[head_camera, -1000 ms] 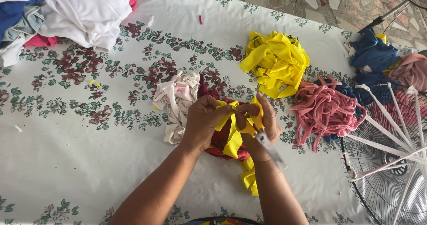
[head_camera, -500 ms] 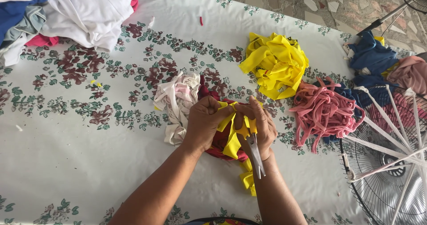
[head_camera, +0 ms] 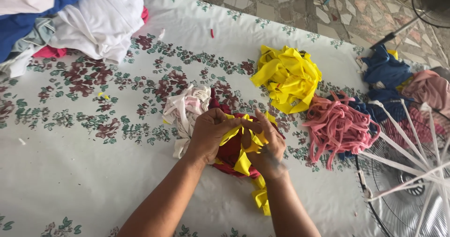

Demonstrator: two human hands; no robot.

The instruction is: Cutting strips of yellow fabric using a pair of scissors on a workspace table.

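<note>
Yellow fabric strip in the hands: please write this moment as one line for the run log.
left hand: grips yellow strip | right hand: grips same strip | under hands: red cloth | surface: floral tablecloth

Bright, even daylight with soft faint shadows; the right hand (head_camera: pixel 266 145) shows slight motion blur, the rest sharp.

- The yellow fabric strips (head_camera: pixel 243 158) are narrow, bright and crumpled. They run looped and twisted between the left hand (head_camera: pixel 208 134) and the right hand (head_camera: pixel 265 145), both of which close their fingers on them.
- One loose tail of the same yellow hangs down past the right wrist and lies on the bench (head_camera: pixel 70 181).
- The dark red cloth (head_camera: pixel 229 155) lies bunched flat on the bench directly under both hands. The yellow strips cross over it, and its edge shows below the left hand.
</note>
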